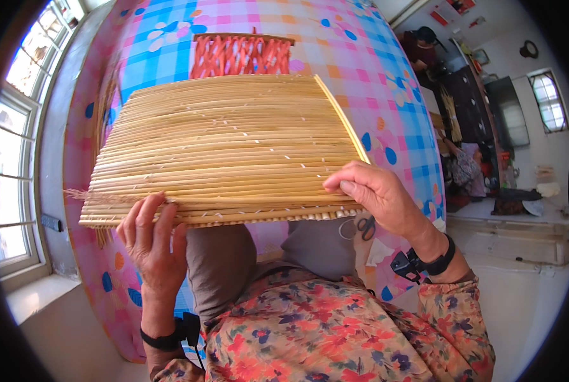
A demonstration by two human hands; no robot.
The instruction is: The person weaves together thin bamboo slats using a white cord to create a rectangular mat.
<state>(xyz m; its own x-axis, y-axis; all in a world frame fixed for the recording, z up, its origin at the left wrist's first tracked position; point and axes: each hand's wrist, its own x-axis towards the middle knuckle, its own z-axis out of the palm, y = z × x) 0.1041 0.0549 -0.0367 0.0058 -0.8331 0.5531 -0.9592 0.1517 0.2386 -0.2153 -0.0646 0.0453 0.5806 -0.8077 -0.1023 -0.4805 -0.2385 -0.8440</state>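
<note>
Window panes in a white frame (7,178) stand well to the left of the left hand (154,245). That hand's fingers bend over the near left edge of a flat, golden-yellow mat of straight, stitched stalks (233,140); whether its thumb clamps beneath, I cannot tell. Just left of its fingertips, a brown, feathery stalk tip (77,195) pokes past the edge.

The mat spreads between both hands and away from them, above grey-trousered knees (221,270). It looks light, stiff along the stalks, bendable across them, rather smooth, with brittle ends. The near edge, where several stalks bunch together, seems the safest hold. Ahead of the hands, past the mat's far edge, lies a red lattice panel with a wooden bar (243,57), limiting forward room.

The right hand (380,191) brings thumb and forefinger together at the near right corner; whether they pinch a stalk is unclear. Just below it lie black-handled scissors (365,228), worth avoiding. Rightward, a checked pink-and-blue sheet (415,159) offers sliding room up to its edge.
</note>
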